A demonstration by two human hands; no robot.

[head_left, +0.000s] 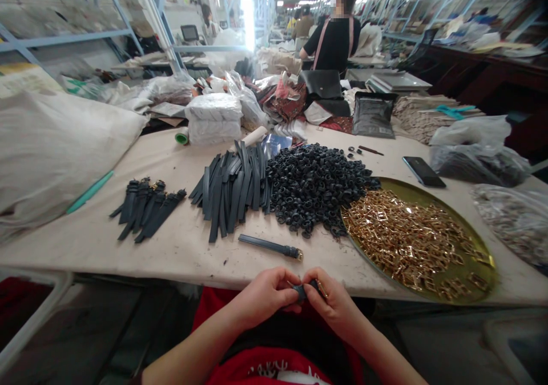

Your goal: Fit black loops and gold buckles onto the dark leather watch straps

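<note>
Just off the table's front edge, my left hand (269,295) and my right hand (331,300) meet, both closed on a short dark strap (301,292). A bit of gold buckle (321,289) shows at my right fingers; most of the strap is hidden. Right in front of them lies a finished-looking strap (269,246) with a gold buckle at its right end. Beyond it are a bundle of loose dark strips (235,185) and a heap of small dark strap loops (317,182). Gold buckles (398,236) fill a round brass-coloured tray (486,279) to the right.
Buckled straps (145,208) lie in a group at left, near a big white sack (55,151). A phone (423,171) and plastic bags (475,151) sit at right. Wrapped packages (214,116) and fabric pile up along the back. A person (331,42) stands beyond, facing away.
</note>
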